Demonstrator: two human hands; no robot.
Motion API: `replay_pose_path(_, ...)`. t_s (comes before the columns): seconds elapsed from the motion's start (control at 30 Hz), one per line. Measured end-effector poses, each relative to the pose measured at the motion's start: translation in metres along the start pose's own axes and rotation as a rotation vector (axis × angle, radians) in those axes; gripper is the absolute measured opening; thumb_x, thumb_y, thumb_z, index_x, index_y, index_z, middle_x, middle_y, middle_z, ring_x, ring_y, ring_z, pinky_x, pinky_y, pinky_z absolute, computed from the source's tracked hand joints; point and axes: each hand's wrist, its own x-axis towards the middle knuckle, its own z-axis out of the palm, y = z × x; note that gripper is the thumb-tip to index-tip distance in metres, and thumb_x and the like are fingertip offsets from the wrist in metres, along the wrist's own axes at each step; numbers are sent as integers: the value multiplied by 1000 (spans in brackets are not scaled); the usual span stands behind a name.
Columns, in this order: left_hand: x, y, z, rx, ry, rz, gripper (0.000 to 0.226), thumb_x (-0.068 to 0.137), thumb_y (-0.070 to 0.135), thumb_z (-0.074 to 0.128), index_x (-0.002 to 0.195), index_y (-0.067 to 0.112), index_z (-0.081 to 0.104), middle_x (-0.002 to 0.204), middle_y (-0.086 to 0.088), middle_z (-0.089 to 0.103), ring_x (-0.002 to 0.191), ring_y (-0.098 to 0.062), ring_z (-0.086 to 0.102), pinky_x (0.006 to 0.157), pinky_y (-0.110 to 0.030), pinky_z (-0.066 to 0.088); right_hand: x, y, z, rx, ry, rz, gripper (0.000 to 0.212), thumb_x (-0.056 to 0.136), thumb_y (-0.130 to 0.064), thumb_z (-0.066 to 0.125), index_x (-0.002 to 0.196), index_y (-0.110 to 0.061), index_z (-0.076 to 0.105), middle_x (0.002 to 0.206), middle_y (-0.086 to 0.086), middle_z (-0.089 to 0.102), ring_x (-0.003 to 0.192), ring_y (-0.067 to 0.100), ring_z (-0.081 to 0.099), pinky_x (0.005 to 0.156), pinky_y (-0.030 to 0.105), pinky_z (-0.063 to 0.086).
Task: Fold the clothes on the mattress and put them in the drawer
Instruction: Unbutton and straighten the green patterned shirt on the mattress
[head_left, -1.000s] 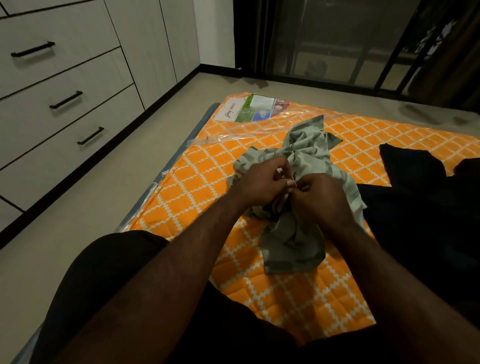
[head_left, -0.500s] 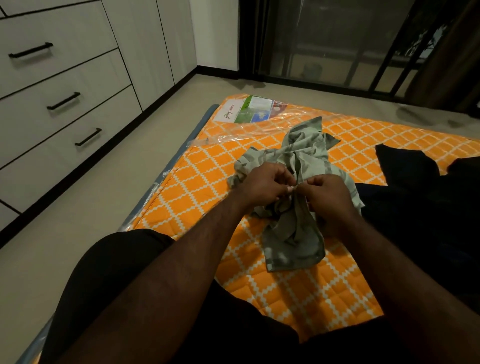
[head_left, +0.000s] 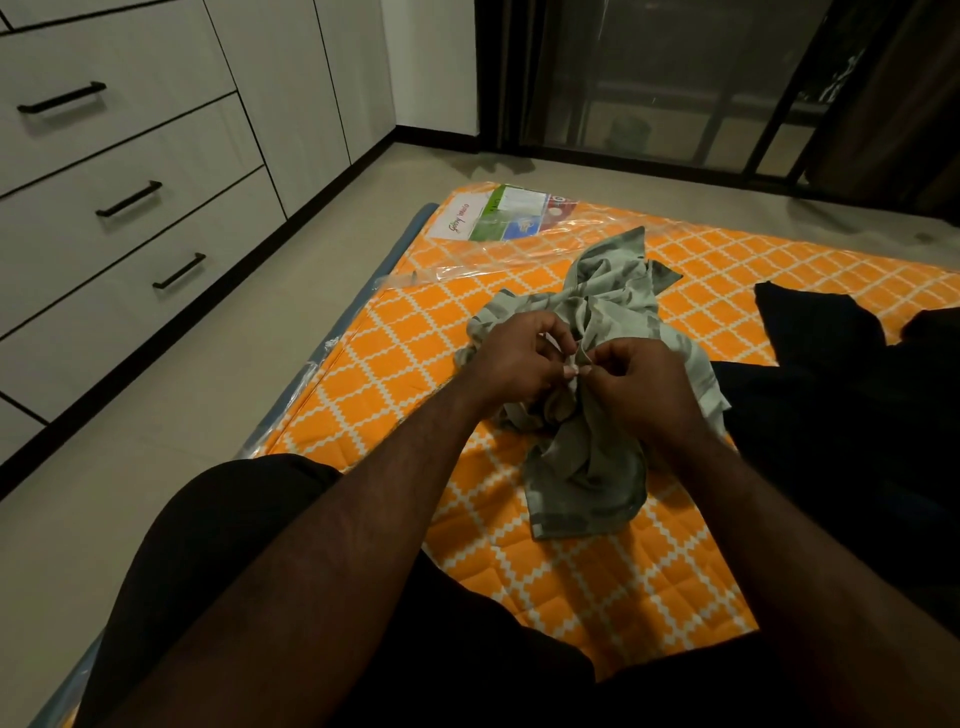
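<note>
Head view shows a person sitting at the near edge of the orange mattress (head_left: 415, 374), both hands working at a crumpled green garment (head_left: 587, 467) that lies around the middle of the mattress, nearer its left edge. The left hand (head_left: 519, 358) and right hand (head_left: 639, 387) meet fingertip to fingertip, each with fingers curled and pinching a thin edge of the fabric between them. A second ago the two hands were sunk lower into the bundle; since then they have come up a little and drawn out this narrow bit of hem or seam, while the rest of the garment has barely shifted and is still bunched. That suggests the person is searching for an edge or corner to open the piece out, so folding proper has not begun. Dark clothes (head_left: 821, 332) lie heaped toward the right edge of the mattress, untouched. The drawers (head_left: 130, 197) stand across the floor (head_left: 218, 415) to the left, all closed. A printed label (head_left: 498, 213) sits under plastic at the far left corner of the mattress.
</note>
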Motion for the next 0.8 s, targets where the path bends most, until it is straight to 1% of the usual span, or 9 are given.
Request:
replay_pose_path(0.2, -3, 1, 1, -48, 37, 0, 21, 86, 3, 77, 98, 12, 64, 76, -7, 74, 68, -18, 72, 65, -43, 59, 1, 3, 1, 49, -14, -1, 8, 92, -18, 74, 92, -13, 79, 80, -2, 74, 76, 11, 70, 67, 33, 57)
replay_pose_path(0.3, -5, 0, 1, -82, 36, 14, 24, 87, 5, 77, 105, 15, 65, 78, -11, 75, 73, -27, 74, 67, -49, 60, 1, 4, 0, 43, -10, -22, 9, 90, -19, 77, 97, -13, 79, 86, -4, 74, 80, 7, 69, 68, 27, 55)
replay_pose_path(0.37, -4, 0, -1, -40, -16, 75, 39, 89, 5, 74, 122, 23, 63, 80, -4, 73, 76, -25, 75, 69, -49, 60, 0, 4, -1, 39, -2, -37, 12, 88, -18, 79, 99, -14, 77, 87, -7, 72, 82, 0, 66, 69, 21, 53)
replay_pose_path(0.43, -1, -1, -4, 76, -88, 174, 61, 92, 6, 71, 143, 34, 53, 83, 6, 70, 75, -19, 74, 70, -40, 63, 0, 4, -2, 11, -6, -58, 15, 87, -15, 81, 101, -13, 77, 87, -9, 69, 80, -7, 61, 69, 13, 49)
replay_pose_path(0.5, 1, -3, -4, 168, -126, 224, 69, 93, 8, 69, 149, 42, 44, 80, 0, 71, 74, -17, 72, 70, -36, 62, 0, 4, -2, -27, -16, -79, 17, 86, -14, 81, 102, -10, 77, 85, -9, 66, 76, -11, 57, 65, 3, 43)
replay_pose_path(0.57, 3, -5, -2, 218, -117, 230, 60, 94, 10, 69, 144, 38, 52, 81, -5, 72, 74, -16, 70, 71, -33, 60, 0, 4, -2, -52, -11, -92, 17, 85, -14, 82, 101, -9, 78, 84, -7, 68, 73, -12, 55, 62, 0, 42)
replay_pose_path(0.67, 5, -5, 1, 301, -39, 213, 33, 91, 14, 73, 122, 26, 72, 85, 9, 70, 77, -2, 64, 73, -21, 55, 0, 5, -1, -96, 18, -84, 10, 85, -18, 83, 93, -13, 79, 78, -7, 68, 69, -9, 56, 58, 3, 41)
replay_pose_path(0.73, 8, -8, 2, 331, 12, 214, 18, 89, 18, 76, 105, 22, 77, 93, 9, 73, 85, -3, 66, 78, -27, 57, 0, 5, 0, -122, 45, -75, 8, 85, -24, 82, 86, -16, 79, 75, -8, 69, 69, -2, 62, 57, 8, 40)
replay_pose_path(0.8, 10, -10, 3, 325, 45, 209, 11, 87, 19, 77, 98, 21, 77, 94, 6, 75, 87, -7, 67, 77, -28, 56, 0, 4, 0, -111, 67, -56, 9, 85, -26, 83, 86, -17, 80, 78, -5, 73, 72, 5, 67, 61, 17, 46)
